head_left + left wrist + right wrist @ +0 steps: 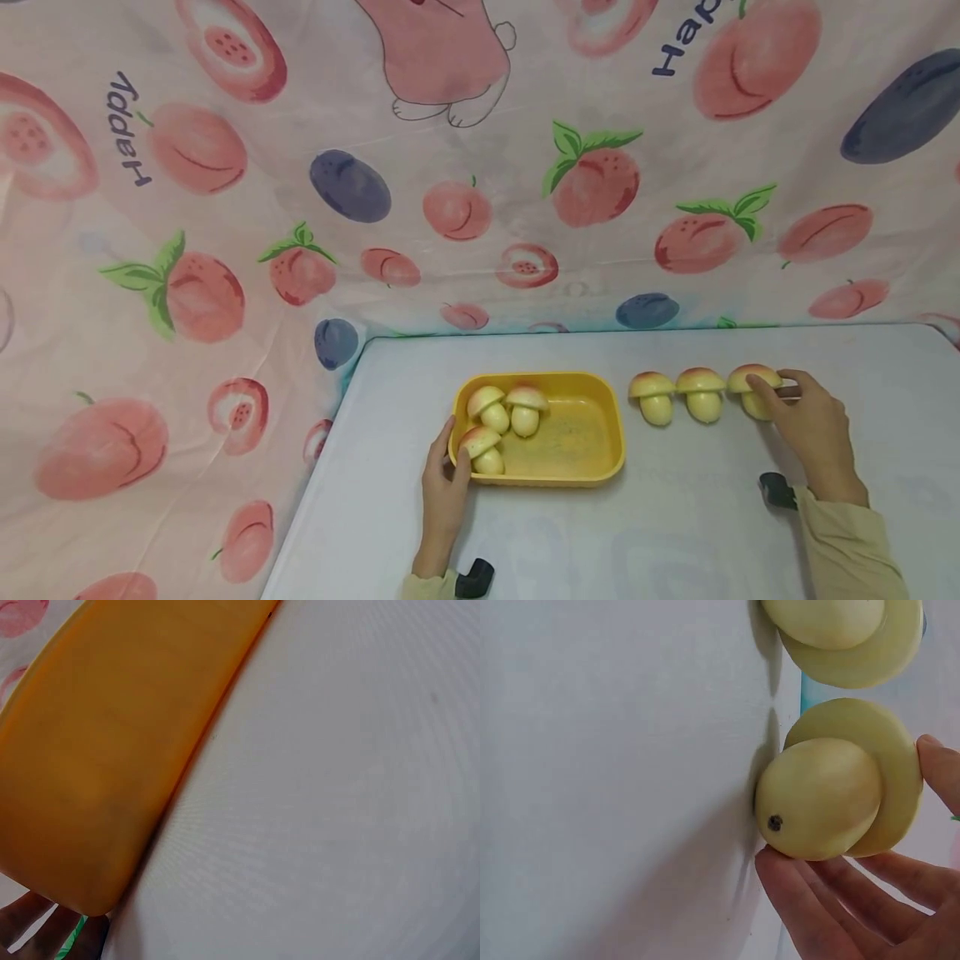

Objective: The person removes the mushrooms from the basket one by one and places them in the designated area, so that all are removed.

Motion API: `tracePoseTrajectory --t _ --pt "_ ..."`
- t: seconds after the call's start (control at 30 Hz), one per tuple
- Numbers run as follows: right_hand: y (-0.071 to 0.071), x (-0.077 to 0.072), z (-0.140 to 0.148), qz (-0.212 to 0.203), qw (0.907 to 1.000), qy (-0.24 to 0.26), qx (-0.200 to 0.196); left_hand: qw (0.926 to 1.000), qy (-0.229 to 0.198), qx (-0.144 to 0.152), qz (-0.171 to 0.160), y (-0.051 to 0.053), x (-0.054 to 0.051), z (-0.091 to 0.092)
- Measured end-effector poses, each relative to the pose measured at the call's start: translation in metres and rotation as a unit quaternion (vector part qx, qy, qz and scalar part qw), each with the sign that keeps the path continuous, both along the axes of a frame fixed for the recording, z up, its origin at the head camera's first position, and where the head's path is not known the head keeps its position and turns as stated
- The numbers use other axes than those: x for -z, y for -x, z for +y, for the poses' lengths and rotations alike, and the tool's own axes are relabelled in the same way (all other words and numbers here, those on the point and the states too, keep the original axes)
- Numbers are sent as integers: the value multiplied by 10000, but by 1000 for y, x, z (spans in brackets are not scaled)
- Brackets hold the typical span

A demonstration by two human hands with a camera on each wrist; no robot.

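A shallow yellow tray [581,479] stands on the white table, with three toy mushrooms inside at its left: one mushroom [492,414], another [526,408] beside it, and a third [486,454] nearer the front. My left hand [444,492] grips the tray's left end, thumb at the rim; the left wrist view shows fingers [49,926] against the outer wall. Right of the tray three more mushrooms form a row. My right hand [817,429] holds the rightmost mushroom [821,799], thumb on the cap and fingers along its side. The stem's dark spot faces the right wrist camera.
The row's left mushroom [655,400] and middle mushroom [702,396] lie close together, caps toward the back. A fruit-print cloth [420,292] hangs behind and left of the table [555,542]. Dark wrist devices [777,492] sit at both sleeves.
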State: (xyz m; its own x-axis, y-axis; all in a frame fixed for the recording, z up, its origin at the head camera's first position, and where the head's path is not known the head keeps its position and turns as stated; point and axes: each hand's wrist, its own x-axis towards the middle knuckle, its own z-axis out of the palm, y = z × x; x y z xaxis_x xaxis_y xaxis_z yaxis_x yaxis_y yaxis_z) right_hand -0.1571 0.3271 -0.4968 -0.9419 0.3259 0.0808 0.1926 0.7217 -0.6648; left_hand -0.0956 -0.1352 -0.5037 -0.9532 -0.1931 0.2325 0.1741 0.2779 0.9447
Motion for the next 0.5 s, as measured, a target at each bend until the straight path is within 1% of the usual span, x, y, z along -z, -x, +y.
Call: tracePoseTrajectory --t 0.5 --pt "3 -3 1 -232 9996 -51 -157 10000 12 -19 -38 0 0 0"
